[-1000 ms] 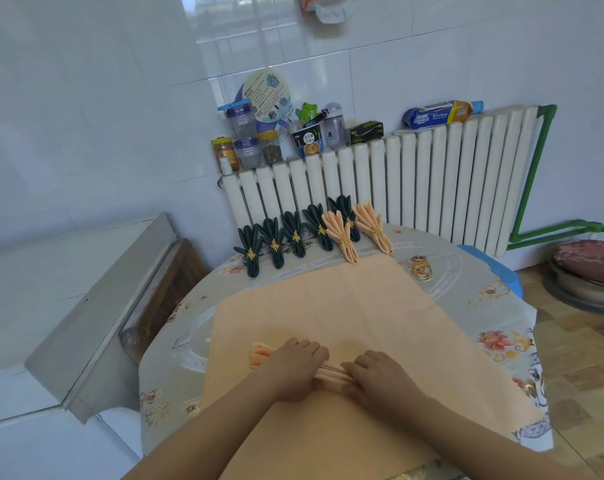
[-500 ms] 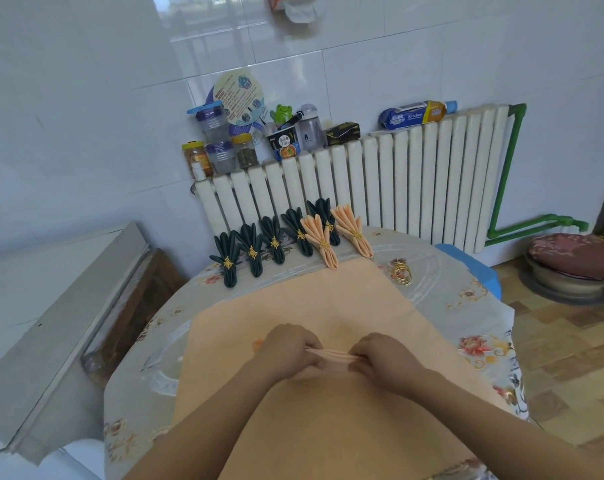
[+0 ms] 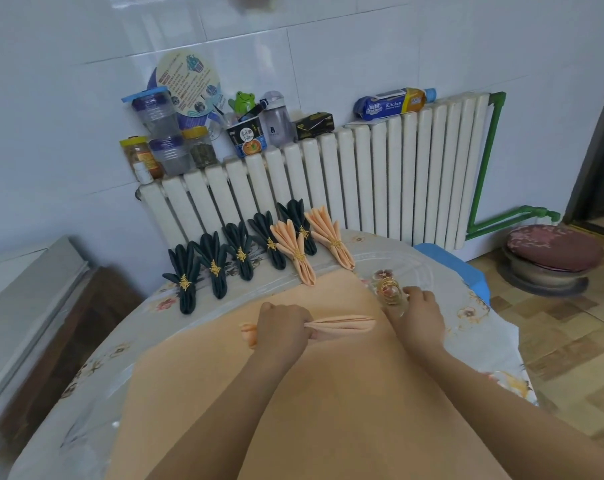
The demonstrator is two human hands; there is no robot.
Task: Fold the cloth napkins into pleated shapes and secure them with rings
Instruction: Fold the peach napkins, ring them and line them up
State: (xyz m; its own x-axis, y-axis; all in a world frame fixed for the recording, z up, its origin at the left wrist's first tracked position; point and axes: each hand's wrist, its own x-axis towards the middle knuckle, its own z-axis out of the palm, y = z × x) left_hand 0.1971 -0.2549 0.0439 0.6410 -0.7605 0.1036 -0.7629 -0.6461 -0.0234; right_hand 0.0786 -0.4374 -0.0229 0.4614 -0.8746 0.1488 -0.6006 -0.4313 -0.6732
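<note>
Against the radiator [image 3: 362, 181], ringed napkins [image 3: 245, 251] lined the table [image 3: 466, 323]. Left hand [image 3: 281, 329] gripped the pleated napkin [image 3: 342, 323] at mid-table; right hand [image 3: 416, 315] curled beside the gold rings [image 3: 387, 289], grip unclear.

Radiator: a white ribbed radiator [image 3: 380, 181] stands against the tiled wall behind the table.
On the radiator: 2 stacked clear containers with a blue lid [image 3: 158, 116], a jar with a yellow lid [image 3: 198, 147], a noodle cup [image 3: 248, 138], a green frog figure [image 3: 244, 100], a black box [image 3: 314, 124] and a blue kitchen roll pack [image 3: 390, 103].
Pipe: a green pipe [image 3: 484, 161] runs down beside the radiator.
Table: a floral cover [image 3: 466, 313] lies on it.
Floor: a round cushioned stool [image 3: 553, 252] stands at the right.
</note>
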